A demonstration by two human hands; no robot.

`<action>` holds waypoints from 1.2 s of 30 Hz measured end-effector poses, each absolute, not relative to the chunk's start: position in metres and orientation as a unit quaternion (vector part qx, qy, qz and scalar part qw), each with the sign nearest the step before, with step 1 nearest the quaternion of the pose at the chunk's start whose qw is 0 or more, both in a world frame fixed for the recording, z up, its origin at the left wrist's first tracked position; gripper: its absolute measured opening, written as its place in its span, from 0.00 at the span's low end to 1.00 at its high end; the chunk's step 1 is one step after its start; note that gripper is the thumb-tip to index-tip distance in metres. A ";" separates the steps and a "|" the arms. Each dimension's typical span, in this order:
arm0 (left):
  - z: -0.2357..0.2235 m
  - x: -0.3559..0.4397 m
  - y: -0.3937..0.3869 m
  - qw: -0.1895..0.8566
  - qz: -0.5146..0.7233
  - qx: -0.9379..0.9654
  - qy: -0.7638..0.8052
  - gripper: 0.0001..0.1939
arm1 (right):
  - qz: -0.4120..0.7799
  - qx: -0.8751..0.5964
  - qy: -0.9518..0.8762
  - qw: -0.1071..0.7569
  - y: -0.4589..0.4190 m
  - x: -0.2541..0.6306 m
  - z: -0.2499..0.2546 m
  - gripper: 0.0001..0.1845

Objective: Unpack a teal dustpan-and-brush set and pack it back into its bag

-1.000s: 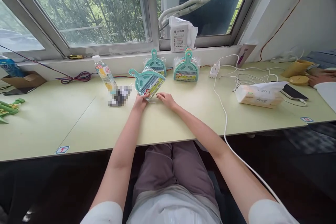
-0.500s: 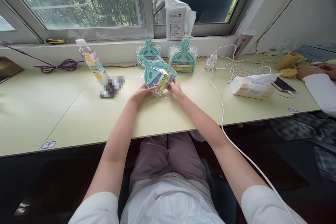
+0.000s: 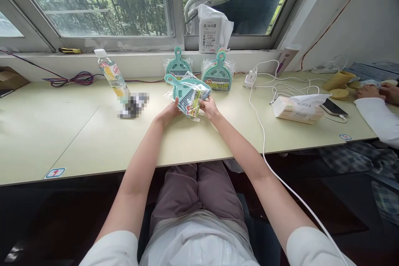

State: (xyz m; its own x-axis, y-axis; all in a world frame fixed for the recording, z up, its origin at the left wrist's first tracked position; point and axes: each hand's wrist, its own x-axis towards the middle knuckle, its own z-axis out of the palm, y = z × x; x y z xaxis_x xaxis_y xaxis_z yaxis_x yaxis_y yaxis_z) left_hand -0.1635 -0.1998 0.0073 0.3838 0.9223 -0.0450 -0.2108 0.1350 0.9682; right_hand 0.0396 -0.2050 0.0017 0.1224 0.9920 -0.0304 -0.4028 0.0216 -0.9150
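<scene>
Between my hands is a teal mini dustpan-and-brush set [image 3: 186,94] in a clear plastic wrapper, tilted with its handle to the upper left and its yellow-green label facing up. My left hand [image 3: 169,111] grips its lower left edge, thumb on top. My right hand [image 3: 209,107] is closed on the wrapper and the right corner by the label. Behind it, one wrapped teal dustpan set [image 3: 178,66] leans against the wall under the window. Just right of that stands a stack of wrapped dustpan sets [image 3: 217,75], teal one in front.
Left of my hands stand a drink bottle [image 3: 114,75] and a blurred-out item [image 3: 134,106]. To the right lie a white cable [image 3: 260,120], a tissue pack [image 3: 297,109] and a phone [image 3: 333,107]. A co-worker's hands [image 3: 370,91] work at the far right. A wrapped paper pack [image 3: 210,33] sits on the sill.
The dustpan set in my hands has tipped flatter, its handle lower, and its wrapper bunches more at the top. The view has shifted slightly. The co-worker's hands have moved.
</scene>
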 end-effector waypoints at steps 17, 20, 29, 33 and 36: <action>0.010 -0.185 -0.192 0.552 0.456 0.497 0.491 0.14 | 0.532 -0.466 -0.333 0.624 -0.213 0.050 0.018 0.19; 0.011 -0.188 -0.190 0.523 0.476 0.494 0.505 0.13 | 0.533 -0.472 -0.331 0.619 -0.216 0.050 0.021 0.18; 0.013 -0.216 -0.178 0.390 0.609 0.343 0.600 0.09 | 0.498 -0.464 -0.325 0.657 -0.215 0.055 0.023 0.17; 0.015 -0.233 -0.174 0.292 0.648 0.237 0.663 0.19 | 0.480 -0.461 -0.255 0.701 -0.210 0.069 0.023 0.19; 0.017 -0.230 -0.180 0.173 0.620 0.270 0.716 0.30 | 0.494 -0.443 -0.232 0.712 -0.208 0.073 0.021 0.18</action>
